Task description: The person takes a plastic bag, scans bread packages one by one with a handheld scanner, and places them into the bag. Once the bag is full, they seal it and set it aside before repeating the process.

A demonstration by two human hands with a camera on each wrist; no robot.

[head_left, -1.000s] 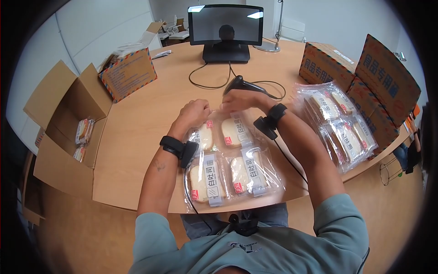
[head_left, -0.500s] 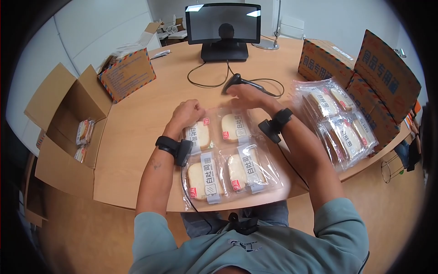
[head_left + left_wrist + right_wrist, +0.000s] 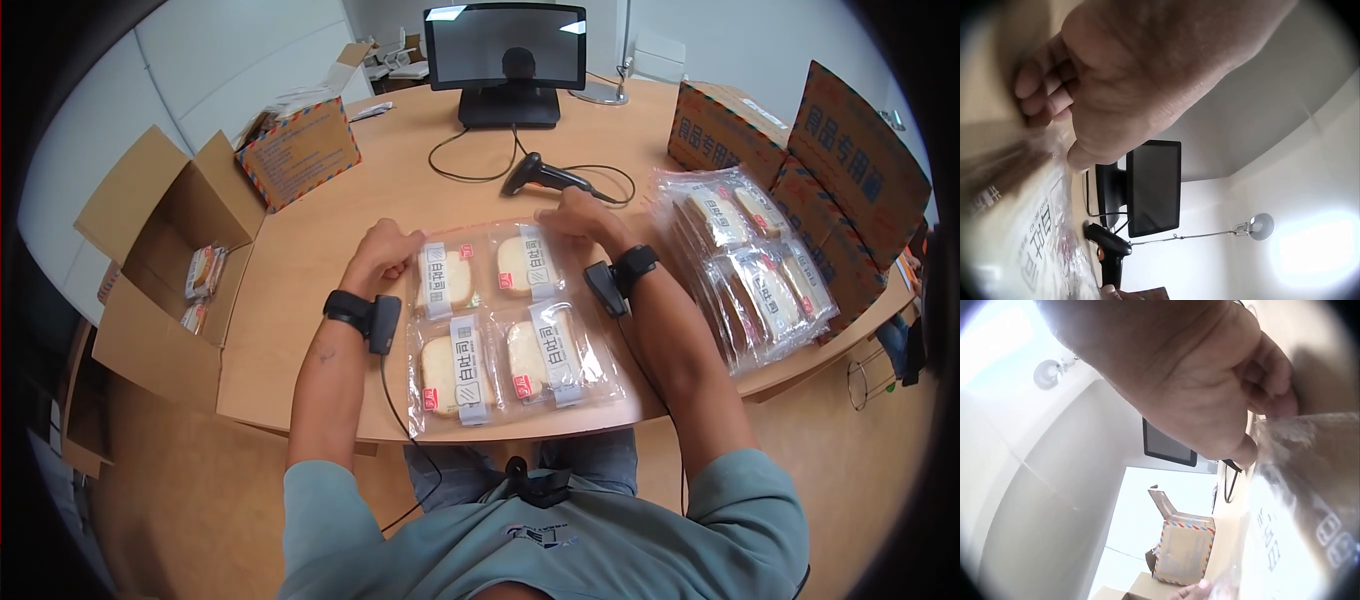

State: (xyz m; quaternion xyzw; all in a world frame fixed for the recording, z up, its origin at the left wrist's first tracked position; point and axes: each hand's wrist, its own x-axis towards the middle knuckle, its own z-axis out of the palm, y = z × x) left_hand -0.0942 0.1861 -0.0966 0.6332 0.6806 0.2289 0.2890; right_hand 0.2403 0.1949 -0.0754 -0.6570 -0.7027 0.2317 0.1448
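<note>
A clear plastic bag [image 3: 502,320] holding wrapped slices of white bread lies flat near the table's front edge. The left hand [image 3: 385,250] is at its upper left corner; in the left wrist view the film [image 3: 1054,140] runs between thumb and curled fingers. At the upper right corner, the right hand [image 3: 585,220] pinches the bag's far edge, its thumb along the film [image 3: 1266,434] in the right wrist view. Just beyond the right hand, a black barcode scanner [image 3: 540,178] lies on the table.
Similar bags of bread [image 3: 740,270] are stacked at the right, before an open carton [image 3: 850,170]. An open carton [image 3: 150,290] at left contains bread packs. Behind it is another carton [image 3: 300,155]. A monitor [image 3: 506,50] stands at the back, with a cable on the table.
The hands have moved apart along the bag's far edge, left hand to the left and right hand to the right. The far edge now looks straighter, and the scanner is less covered.
</note>
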